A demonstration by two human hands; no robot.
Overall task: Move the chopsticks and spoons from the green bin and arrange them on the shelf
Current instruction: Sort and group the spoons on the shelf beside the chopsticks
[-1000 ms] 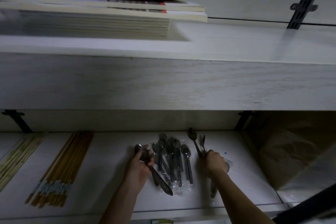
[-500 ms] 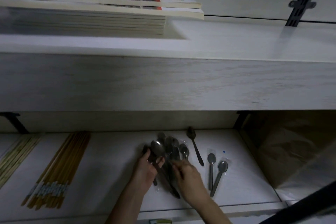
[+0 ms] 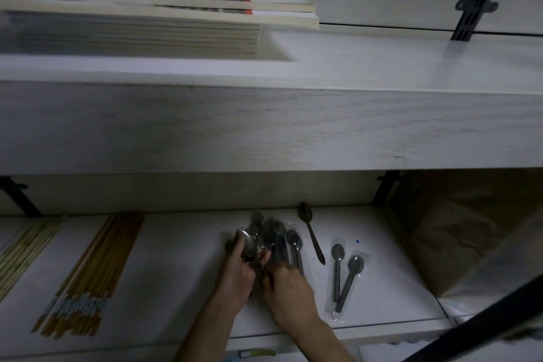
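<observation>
both hands work the spoon pile (image 3: 274,236) on the shelf (image 3: 176,258), left hand (image 3: 238,276) gripping a large spoon (image 3: 248,245), right hand (image 3: 289,294) curled over handles, its grip unclear

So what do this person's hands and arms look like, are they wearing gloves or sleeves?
No gloves: the left hand and right hand are bare, and both forearms are uncovered as far as the picture's bottom edge. No sleeve, watch or ring shows, though the light is dim.
</observation>
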